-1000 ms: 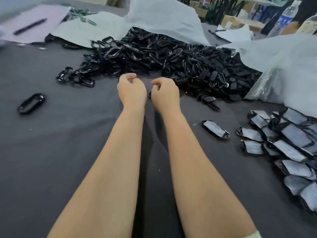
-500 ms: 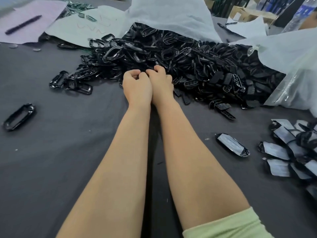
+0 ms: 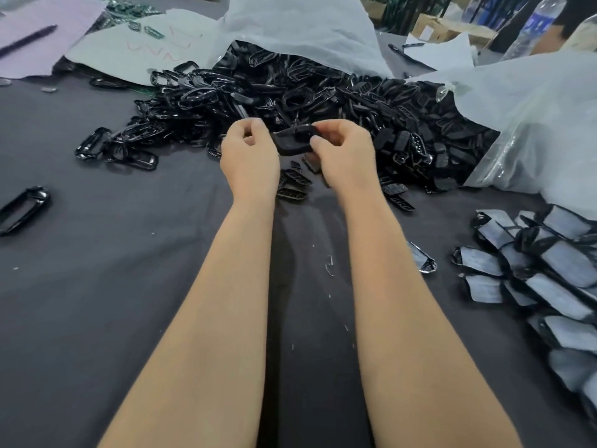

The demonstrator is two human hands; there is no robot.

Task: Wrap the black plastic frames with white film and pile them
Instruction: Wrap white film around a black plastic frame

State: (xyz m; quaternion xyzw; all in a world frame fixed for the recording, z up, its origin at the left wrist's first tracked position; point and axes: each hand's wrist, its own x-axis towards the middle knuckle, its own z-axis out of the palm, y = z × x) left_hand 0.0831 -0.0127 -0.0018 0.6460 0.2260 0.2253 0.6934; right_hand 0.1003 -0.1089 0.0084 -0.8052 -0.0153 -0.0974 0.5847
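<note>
A black plastic frame (image 3: 292, 140) is held above the dark table cloth (image 3: 97, 286), between my two hands. My left hand (image 3: 250, 160) pinches its left end and my right hand (image 3: 344, 153) pinches its right end. Behind them lies a big heap of bare black frames (image 3: 323, 101), spilling from a white plastic bag (image 3: 300, 27). At the right edge sits a pile of frames wrapped in white film (image 3: 542, 273). One wrapped frame (image 3: 421, 258) lies apart, next to my right forearm.
A single bare frame (image 3: 24, 208) lies at the far left. A few loose frames (image 3: 116, 150) sit left of the heap. Pink paper with a pen (image 3: 27, 40) is at the back left. A second white bag (image 3: 533, 124) lies right. A water bottle (image 3: 533, 24) stands behind.
My hands, pressed together at the heap's edge half a second ago, have drawn apart and lifted one black frame between them.
</note>
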